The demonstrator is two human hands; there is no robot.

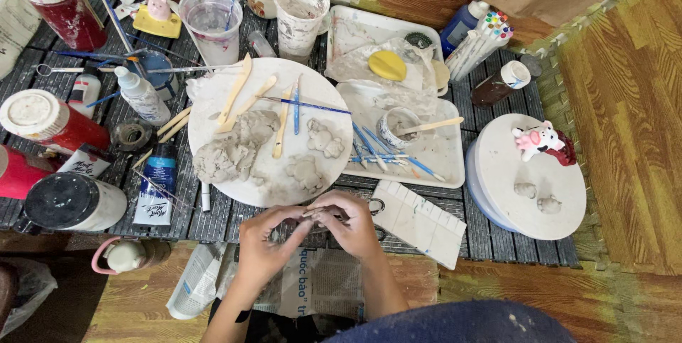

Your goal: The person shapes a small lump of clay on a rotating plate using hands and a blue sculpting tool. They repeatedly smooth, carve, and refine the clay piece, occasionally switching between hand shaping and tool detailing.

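My left hand (266, 240) and my right hand (348, 223) meet at the near edge of the dark slatted table (227, 222), fingertips pinched together on a small bit of grey clay (310, 211). Just beyond them lies a round white board (341, 105) carrying a lump of grey clay (231, 147), two small bear-shaped clay pieces (323, 137) and several wooden and blue-handled modelling tools (284, 121). How much clay sits between my fingers is hidden.
Right: a round white turntable (497, 165) with a pink and white figurine (540, 140) and two clay balls. Behind: white trays (444, 162) with brushes, stained cups (300, 5), paint jars (60, 5) left, markers (483, 41). Newspaper (312, 290) lies under my wrists.
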